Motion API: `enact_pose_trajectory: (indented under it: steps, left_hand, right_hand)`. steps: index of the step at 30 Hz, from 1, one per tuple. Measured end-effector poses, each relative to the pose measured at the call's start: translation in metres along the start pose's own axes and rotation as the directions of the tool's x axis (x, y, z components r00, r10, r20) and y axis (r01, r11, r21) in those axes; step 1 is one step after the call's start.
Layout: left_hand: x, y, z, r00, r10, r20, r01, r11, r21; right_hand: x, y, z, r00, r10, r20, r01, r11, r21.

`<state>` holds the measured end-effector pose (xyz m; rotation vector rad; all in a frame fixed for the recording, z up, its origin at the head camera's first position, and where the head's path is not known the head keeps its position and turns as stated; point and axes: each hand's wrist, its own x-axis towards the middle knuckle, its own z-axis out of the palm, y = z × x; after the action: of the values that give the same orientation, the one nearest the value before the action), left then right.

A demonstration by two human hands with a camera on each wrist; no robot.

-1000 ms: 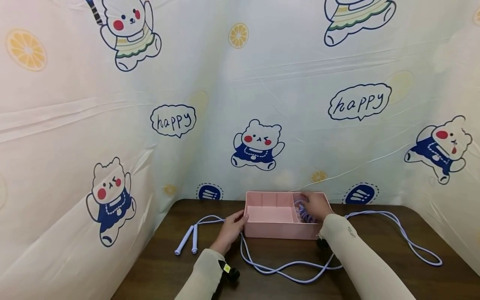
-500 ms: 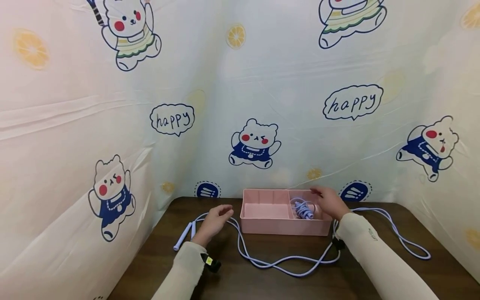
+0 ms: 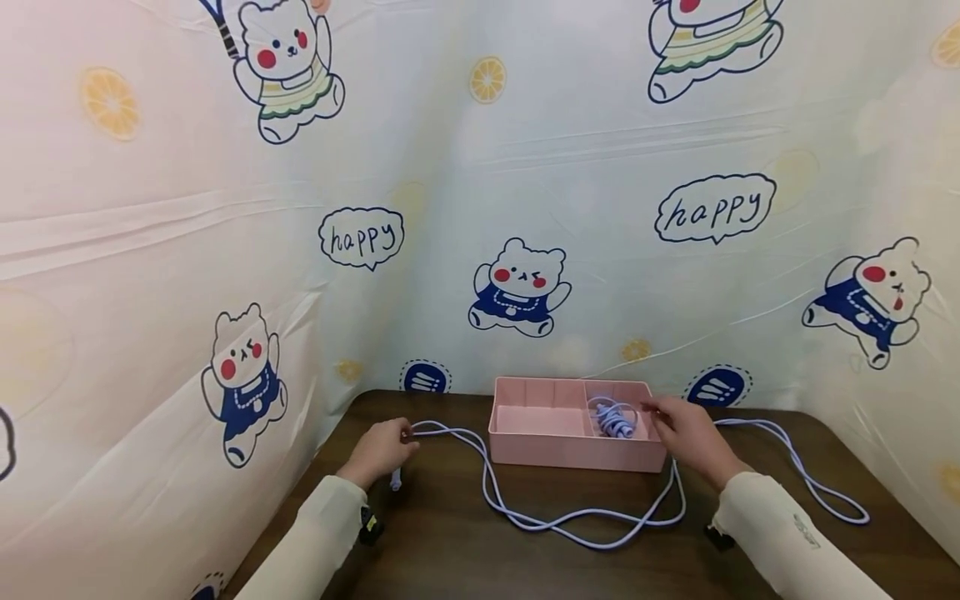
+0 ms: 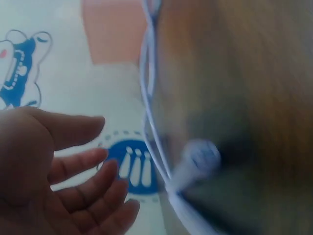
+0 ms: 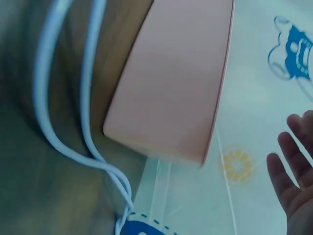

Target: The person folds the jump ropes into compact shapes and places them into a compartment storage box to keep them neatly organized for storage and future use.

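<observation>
A pink box (image 3: 573, 450) stands at the back of the table, split by a divider. In its right compartment lies a coiled bundle of lilac cord (image 3: 617, 420); the left compartment is bare. A lilac jump rope (image 3: 600, 546) runs across the table in front of the box. My left hand (image 3: 381, 452) hovers over the rope's handles (image 4: 199, 157), fingers loosely bent and apart from them in the left wrist view. One handle is mostly hidden beneath that hand. At the box's right end is my right hand (image 3: 693, 437), its fingers spread with nothing between them in the right wrist view.
The dark wooden table (image 3: 480, 575) has rounded back corners. A patterned curtain (image 3: 600, 292) hangs right behind it and along both sides. A loop of the rope (image 3: 813, 483) extends to the table's right side.
My left hand has left the box's left end and moved left to the rope handles. My right hand has let go of the coiled bundle and come out over the box's right end.
</observation>
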<state>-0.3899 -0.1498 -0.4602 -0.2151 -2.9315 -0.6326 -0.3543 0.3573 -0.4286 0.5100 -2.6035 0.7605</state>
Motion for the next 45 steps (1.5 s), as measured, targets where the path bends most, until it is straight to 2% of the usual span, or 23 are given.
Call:
enact_pose_trajectory:
  steps: [2,5,11,15,19,25,32,40,45]
  left_hand:
    - [-0.004,-0.012,-0.001,0.999,-0.036,-0.023,0.037,0.997,0.06]
    - [-0.009,-0.028,-0.001,0.997,-0.077,-0.031,0.079,0.994,0.081]
    - [-0.014,-0.043,0.007,0.99,-0.138,0.0,0.137,0.985,0.109]
    - [-0.016,-0.046,0.012,0.983,-0.181,0.01,0.179,0.976,0.128]
    - [-0.014,-0.043,0.017,0.98,-0.197,0.005,0.194,0.971,0.142]
    - [-0.01,-0.037,0.024,0.974,-0.227,-0.007,0.225,0.96,0.167]
    - [-0.007,-0.033,0.023,0.972,-0.232,0.029,0.227,0.966,0.126]
    - [-0.011,-0.038,0.018,0.985,-0.168,0.042,0.166,0.985,0.056]
    - [-0.016,-0.043,0.017,0.985,-0.151,0.089,0.154,0.987,-0.034]
  right_hand:
    - [-0.009,-0.004,0.004,0.999,-0.032,-0.01,0.032,0.999,0.002]
    - [-0.022,-0.008,0.009,0.996,-0.086,-0.01,0.086,0.996,0.004]
    - [-0.04,-0.005,0.021,0.987,-0.162,0.024,0.161,0.987,0.015]
    - [-0.042,-0.003,0.031,0.969,-0.232,0.087,0.229,0.973,0.041]
    - [-0.045,-0.001,0.036,0.962,-0.235,0.138,0.229,0.972,0.058]
    - [-0.05,0.001,0.046,0.956,-0.256,0.141,0.241,0.964,0.113]
    - [-0.051,-0.001,0.053,0.961,-0.237,0.142,0.213,0.963,0.163]
    - [-0.055,-0.002,0.055,0.965,-0.21,0.156,0.184,0.969,0.164]
    - [-0.052,-0.005,0.056,0.96,-0.227,0.163,0.197,0.964,0.182]
